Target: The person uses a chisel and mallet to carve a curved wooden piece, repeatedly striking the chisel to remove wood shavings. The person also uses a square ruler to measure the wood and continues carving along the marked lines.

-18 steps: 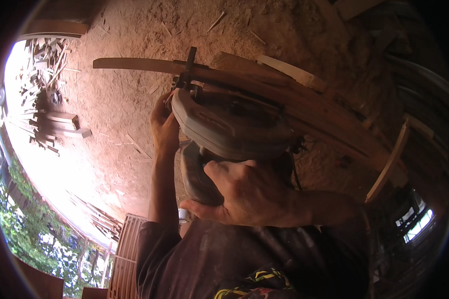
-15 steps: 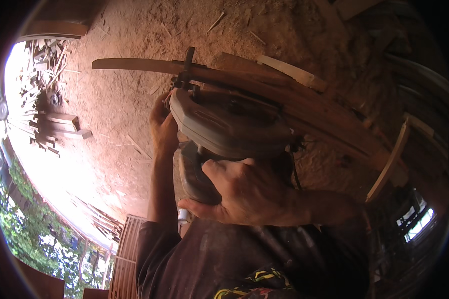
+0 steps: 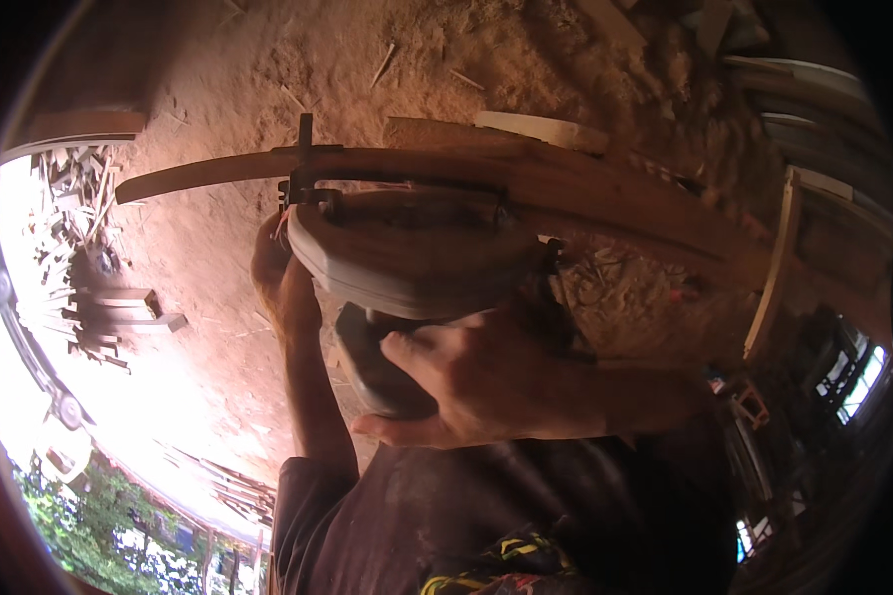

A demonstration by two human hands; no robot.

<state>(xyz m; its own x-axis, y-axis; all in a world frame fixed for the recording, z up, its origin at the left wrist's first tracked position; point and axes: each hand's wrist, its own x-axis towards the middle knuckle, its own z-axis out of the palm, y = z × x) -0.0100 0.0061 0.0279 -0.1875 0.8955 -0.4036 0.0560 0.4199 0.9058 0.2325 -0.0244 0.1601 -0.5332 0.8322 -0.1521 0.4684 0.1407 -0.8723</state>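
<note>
A grey-housed power saw (image 3: 417, 263), which looks like a circular saw, rests against a long, slightly curved wooden plank (image 3: 605, 193) in front of me. My right hand (image 3: 481, 372) is closed around its rear handle, the thumb toward my body. At the saw's left end my left hand (image 3: 272, 260) grips its front part; most of those fingers are hidden behind the housing. Just beyond that hand a dark metal guide bracket (image 3: 306, 154) reaches across the plank. The blade cannot be seen.
A pale wood strip (image 3: 541, 129) lies along the plank's far side. Another strip (image 3: 774, 263) stands crosswise at the right. Offcuts (image 3: 119, 307) are piled at the left, where bright daylight comes in. Sawdust and splinters cover the ground (image 3: 208, 129).
My view has turned, so the saw, plank and both hands appear farther left and the plank's left end lower. Both hands keep their hold on the saw.
</note>
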